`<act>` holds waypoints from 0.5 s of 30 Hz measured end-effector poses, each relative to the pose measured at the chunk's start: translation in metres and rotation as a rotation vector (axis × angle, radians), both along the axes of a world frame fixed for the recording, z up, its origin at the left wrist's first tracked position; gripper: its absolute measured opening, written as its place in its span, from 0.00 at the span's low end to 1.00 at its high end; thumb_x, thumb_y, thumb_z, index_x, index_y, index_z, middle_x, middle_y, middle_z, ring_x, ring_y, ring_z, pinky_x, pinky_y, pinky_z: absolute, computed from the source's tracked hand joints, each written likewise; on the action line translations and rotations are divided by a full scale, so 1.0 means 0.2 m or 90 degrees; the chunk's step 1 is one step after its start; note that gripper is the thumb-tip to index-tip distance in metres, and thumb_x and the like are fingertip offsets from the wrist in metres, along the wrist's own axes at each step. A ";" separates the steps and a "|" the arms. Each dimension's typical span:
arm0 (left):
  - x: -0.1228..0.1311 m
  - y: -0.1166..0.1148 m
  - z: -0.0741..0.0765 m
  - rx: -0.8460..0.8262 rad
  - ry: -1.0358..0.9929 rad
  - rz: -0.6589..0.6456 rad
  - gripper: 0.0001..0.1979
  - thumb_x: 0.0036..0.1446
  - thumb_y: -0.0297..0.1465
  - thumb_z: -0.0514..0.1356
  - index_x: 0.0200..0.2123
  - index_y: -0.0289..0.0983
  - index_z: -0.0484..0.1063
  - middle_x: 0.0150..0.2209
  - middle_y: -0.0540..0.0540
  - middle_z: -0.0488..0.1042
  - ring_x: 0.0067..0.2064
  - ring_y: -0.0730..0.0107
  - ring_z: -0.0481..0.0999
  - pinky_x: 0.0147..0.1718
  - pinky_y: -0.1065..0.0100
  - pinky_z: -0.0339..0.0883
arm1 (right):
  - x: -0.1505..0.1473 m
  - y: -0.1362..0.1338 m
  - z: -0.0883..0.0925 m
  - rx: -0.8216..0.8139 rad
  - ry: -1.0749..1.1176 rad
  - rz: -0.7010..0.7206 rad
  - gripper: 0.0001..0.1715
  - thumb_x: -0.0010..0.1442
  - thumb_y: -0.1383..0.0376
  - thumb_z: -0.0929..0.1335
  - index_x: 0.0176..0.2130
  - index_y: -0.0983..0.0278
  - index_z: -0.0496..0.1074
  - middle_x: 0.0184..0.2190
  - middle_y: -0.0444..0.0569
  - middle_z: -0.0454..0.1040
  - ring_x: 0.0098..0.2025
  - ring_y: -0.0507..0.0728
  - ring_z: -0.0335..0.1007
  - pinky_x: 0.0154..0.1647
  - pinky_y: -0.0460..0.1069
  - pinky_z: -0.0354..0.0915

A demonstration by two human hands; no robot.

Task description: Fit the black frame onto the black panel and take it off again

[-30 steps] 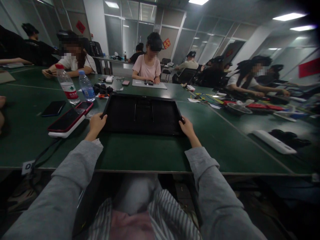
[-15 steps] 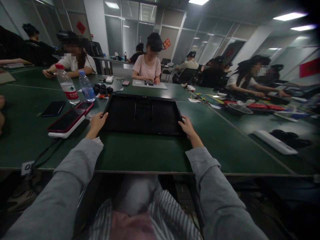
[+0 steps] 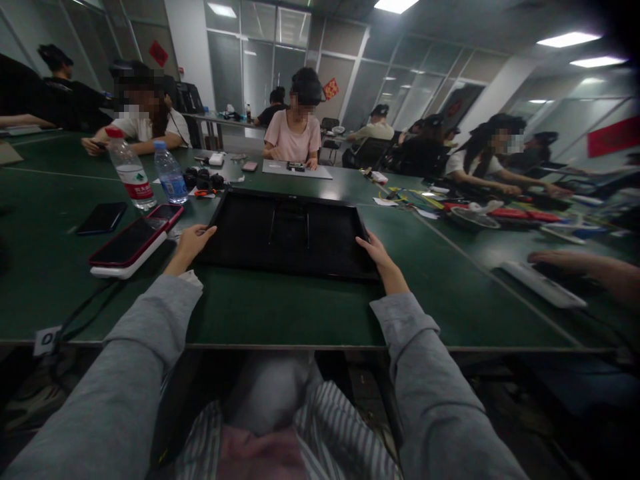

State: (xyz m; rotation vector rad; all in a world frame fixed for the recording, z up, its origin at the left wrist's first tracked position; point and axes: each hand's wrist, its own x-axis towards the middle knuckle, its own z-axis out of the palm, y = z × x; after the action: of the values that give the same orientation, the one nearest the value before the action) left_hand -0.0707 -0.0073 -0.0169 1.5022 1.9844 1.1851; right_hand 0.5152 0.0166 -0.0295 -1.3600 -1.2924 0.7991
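In front of me is a wide, flat black tray-like panel (image 3: pixel 240 230) with a raised rim, low over the green table (image 3: pixel 280 310). Two thin upright metal strips show in its middle. My left hand (image 3: pixel 191 243) is closed round its left edge, thumb over the rim. At the right edge my right hand (image 3: pixel 381 260) grips it the same way, thumb on top. The fingers under the panel are hidden. Whether its underside touches the table I cannot tell.
Left of the panel lie a red-cased phone (image 3: pixel 133 240) on a white block, a dark phone (image 3: pixel 101 218), and two water bottles (image 3: pixel 173 175). On the right another person's hand (image 3: pixel 560 260) reaches over a white power strip (image 3: pixel 543 283). Co-workers sit across the table.
The panel's right end has dropped slightly toward me, my grip unchanged. A co-worker's hand has come in at the right, above the power strip. The view has shifted slightly.
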 end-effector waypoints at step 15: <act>-0.04 -0.05 0.06 0.084 0.027 0.140 0.14 0.63 0.34 0.63 0.50 0.37 0.80 0.51 0.38 0.85 0.52 0.54 0.84 0.58 0.56 0.76 | 0.17 0.03 -0.01 0.110 -0.018 -0.235 0.42 0.52 0.60 0.71 0.65 0.63 0.76 0.54 0.56 0.84 0.56 0.69 0.81 0.66 0.71 0.73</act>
State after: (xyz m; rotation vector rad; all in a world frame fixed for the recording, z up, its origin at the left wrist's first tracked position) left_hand -0.0780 -0.0179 -0.0041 1.4082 2.1836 1.4074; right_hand 0.5500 0.0220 -0.0324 -1.4165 -1.0611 0.4068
